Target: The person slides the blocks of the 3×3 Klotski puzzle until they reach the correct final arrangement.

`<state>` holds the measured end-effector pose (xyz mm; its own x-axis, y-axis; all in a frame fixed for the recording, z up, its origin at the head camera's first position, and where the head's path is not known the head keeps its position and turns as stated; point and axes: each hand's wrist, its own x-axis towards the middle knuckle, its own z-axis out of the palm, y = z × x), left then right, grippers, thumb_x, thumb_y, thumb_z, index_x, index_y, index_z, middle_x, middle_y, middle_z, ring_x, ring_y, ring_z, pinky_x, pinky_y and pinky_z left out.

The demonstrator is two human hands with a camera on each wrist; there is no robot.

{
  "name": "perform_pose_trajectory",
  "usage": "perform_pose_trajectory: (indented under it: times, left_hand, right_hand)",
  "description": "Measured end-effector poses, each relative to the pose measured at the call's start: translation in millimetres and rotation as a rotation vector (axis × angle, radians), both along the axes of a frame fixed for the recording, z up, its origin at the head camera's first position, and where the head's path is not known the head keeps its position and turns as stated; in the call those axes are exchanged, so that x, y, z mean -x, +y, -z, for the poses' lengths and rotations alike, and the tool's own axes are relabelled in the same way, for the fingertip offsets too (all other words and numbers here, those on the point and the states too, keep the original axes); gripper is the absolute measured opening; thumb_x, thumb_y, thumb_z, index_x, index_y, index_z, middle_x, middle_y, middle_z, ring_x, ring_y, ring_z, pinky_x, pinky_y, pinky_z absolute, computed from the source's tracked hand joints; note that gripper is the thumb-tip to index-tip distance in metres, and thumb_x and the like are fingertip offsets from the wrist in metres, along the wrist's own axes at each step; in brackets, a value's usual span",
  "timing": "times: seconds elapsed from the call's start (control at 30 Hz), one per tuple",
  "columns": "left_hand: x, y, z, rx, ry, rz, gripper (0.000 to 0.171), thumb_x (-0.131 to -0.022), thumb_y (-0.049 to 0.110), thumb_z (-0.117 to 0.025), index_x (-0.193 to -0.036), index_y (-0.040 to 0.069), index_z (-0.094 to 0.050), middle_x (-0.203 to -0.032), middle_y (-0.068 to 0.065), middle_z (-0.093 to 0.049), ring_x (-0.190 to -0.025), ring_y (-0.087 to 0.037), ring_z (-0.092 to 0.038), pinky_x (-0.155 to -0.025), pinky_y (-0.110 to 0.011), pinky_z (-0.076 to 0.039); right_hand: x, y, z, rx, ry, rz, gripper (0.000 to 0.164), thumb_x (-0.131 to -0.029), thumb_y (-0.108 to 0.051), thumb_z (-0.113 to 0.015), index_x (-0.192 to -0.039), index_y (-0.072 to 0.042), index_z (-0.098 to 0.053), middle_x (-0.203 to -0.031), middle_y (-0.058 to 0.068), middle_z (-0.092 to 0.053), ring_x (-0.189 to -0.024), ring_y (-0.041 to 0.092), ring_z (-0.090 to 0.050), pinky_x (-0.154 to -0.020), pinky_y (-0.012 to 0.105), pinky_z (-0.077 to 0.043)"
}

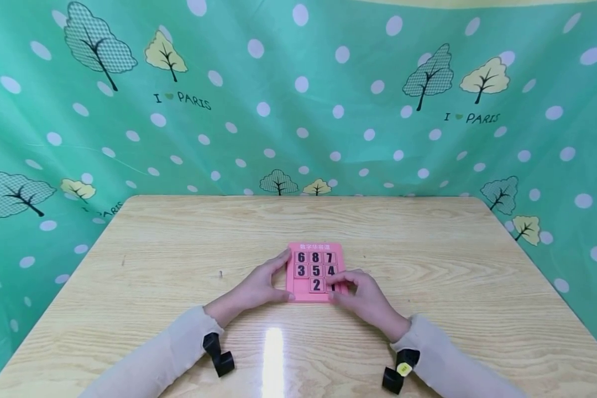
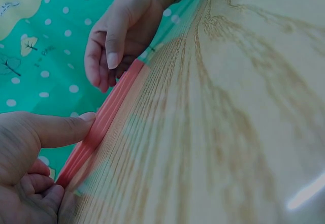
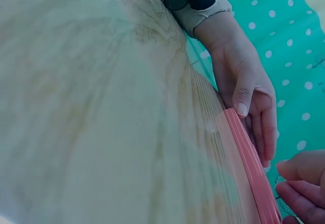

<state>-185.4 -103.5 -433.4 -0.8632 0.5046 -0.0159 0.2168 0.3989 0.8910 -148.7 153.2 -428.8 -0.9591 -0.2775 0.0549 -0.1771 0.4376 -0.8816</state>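
Note:
A pink number sliding puzzle lies flat on the table, its tiles reading 6 8 7, 3 5 4, then a gap at the lower left, 2 and 1. My left hand holds the puzzle's left side, thumb at the lower left corner and fingers farther up the edge. Over the lower right tiles is my right hand, its bent index finger partly covering the 4 and 1 and its thumb by the bottom edge. In the left wrist view the left thumb lies against the pink frame. Contact between the right fingertips and the tiles is unclear.
The wooden table reaches all round the puzzle. Behind it hangs a green dotted curtain with tree prints. A bright light reflection shows on the near tabletop. Black wrist devices sit on both sleeves.

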Motion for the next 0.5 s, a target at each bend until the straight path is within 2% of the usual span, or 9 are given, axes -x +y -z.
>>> perform_pose_trajectory:
  times: [0.07,0.13,0.2,0.3,0.37,0.5]
  left_hand:
    - [-2.2,1.6,-4.6,0.003,-0.005,-0.006,0.097,-0.071,0.005,-0.079,-0.148,0.000,-0.020,-0.156,-0.013,-0.016,-0.143,-0.028,-0.013,-0.117,-0.043,-0.010]
    - [-6.9,3.2,-14.4,0.001,-0.013,-0.010,0.095,-0.071,0.002,-0.077,-0.147,-0.003,-0.021,-0.155,-0.015,-0.016,-0.143,-0.029,-0.014,-0.117,-0.043,-0.011]
    - [-7.0,3.3,-15.1,0.006,-0.013,-0.012,0.095,-0.071,0.003,-0.078,-0.147,-0.003,-0.021,-0.155,-0.015,-0.016,-0.143,-0.029,-0.014,-0.117,-0.043,-0.011]
    - [-4.6,1.4,-10.6,0.004,-0.011,-0.003,0.096,-0.071,0.007,-0.079,-0.148,0.000,-0.022,-0.156,-0.012,-0.017,-0.143,-0.026,-0.014,-0.117,-0.042,-0.012]
    - [0.0,-0.4,-0.7,0.010,-0.007,0.000,0.098,-0.071,0.011,-0.080,-0.149,0.003,-0.021,-0.156,-0.009,-0.016,-0.143,-0.024,-0.013,-0.117,-0.041,-0.012]
    - [0.3,-0.9,0.4,0.009,-0.017,0.002,0.097,-0.071,0.011,-0.080,-0.149,0.004,-0.021,-0.156,-0.008,-0.016,-0.144,-0.024,-0.013,-0.117,-0.041,-0.011]
  right_hand:
    - [0.4,-0.8,0.7,-0.003,0.005,0.003,0.026,-0.077,-0.008,-0.075,-0.102,-0.012,-0.072,-0.103,0.001,-0.064,-0.098,0.019,-0.051,-0.085,0.027,-0.045]
    - [0.8,-1.6,0.5,-0.016,0.013,0.004,0.027,-0.076,-0.008,-0.075,-0.103,-0.013,-0.072,-0.103,0.001,-0.063,-0.097,0.018,-0.051,-0.084,0.025,-0.046]
    - [1.8,-2.3,0.2,-0.036,0.029,0.007,0.027,-0.076,-0.008,-0.075,-0.102,-0.014,-0.072,-0.102,0.001,-0.063,-0.096,0.018,-0.051,-0.082,0.025,-0.046]
    - [4.2,-3.8,0.2,-0.060,0.038,0.018,0.027,-0.076,-0.009,-0.075,-0.102,-0.015,-0.072,-0.102,0.000,-0.063,-0.095,0.016,-0.051,-0.082,0.026,-0.046]
    - [6.0,-4.9,1.0,-0.069,0.039,0.025,0.027,-0.075,-0.009,-0.076,-0.102,-0.015,-0.072,-0.102,0.000,-0.063,-0.094,0.016,-0.052,-0.082,0.027,-0.046]
    - [7.1,-7.3,2.2,-0.066,0.029,0.031,0.028,-0.075,-0.006,-0.075,-0.102,-0.013,-0.072,-0.102,0.002,-0.062,-0.095,0.016,-0.052,-0.084,0.027,-0.048]
